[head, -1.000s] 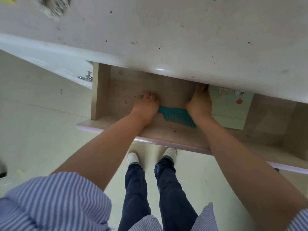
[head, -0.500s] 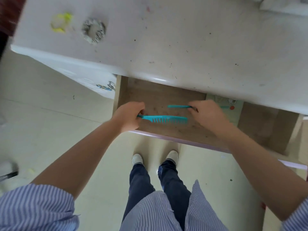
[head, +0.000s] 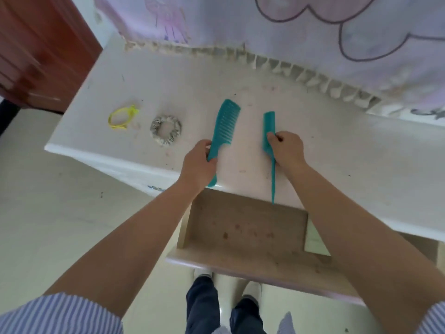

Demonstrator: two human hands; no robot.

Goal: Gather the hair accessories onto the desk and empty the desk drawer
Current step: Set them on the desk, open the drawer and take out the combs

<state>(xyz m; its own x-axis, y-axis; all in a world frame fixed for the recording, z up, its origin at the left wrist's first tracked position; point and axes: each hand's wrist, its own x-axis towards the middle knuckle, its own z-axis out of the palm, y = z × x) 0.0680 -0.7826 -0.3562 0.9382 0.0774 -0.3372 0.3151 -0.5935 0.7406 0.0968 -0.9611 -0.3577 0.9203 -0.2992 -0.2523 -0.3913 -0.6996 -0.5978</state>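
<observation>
My left hand (head: 198,162) grips the handle of a wide-tooth teal comb (head: 225,124) that lies over the white desk (head: 337,153), teeth pointing right. My right hand (head: 286,149) holds a thin teal tail comb (head: 269,126) beside it, its pointed tail reaching past the desk's front edge. Left of the combs on the desk lie a grey patterned scrunchie (head: 165,130) and a yellow hair tie (head: 121,117). Below the desk the wooden drawer (head: 240,227) stands pulled out, its visible floor bare except for stains; my right arm hides its right part.
A pale card or paper (head: 315,242) shows at the drawer's right side. A red-brown wooden cabinet (head: 36,51) stands at the far left. Purple-patterned cloth (head: 313,27) hangs behind the desk. My legs and shoes are on the tiled floor (head: 60,213) below the drawer.
Both hands have lifted the two teal combs out of the drawer and brought them up over the desk top. The view has tilted up from the drawer to the desk.
</observation>
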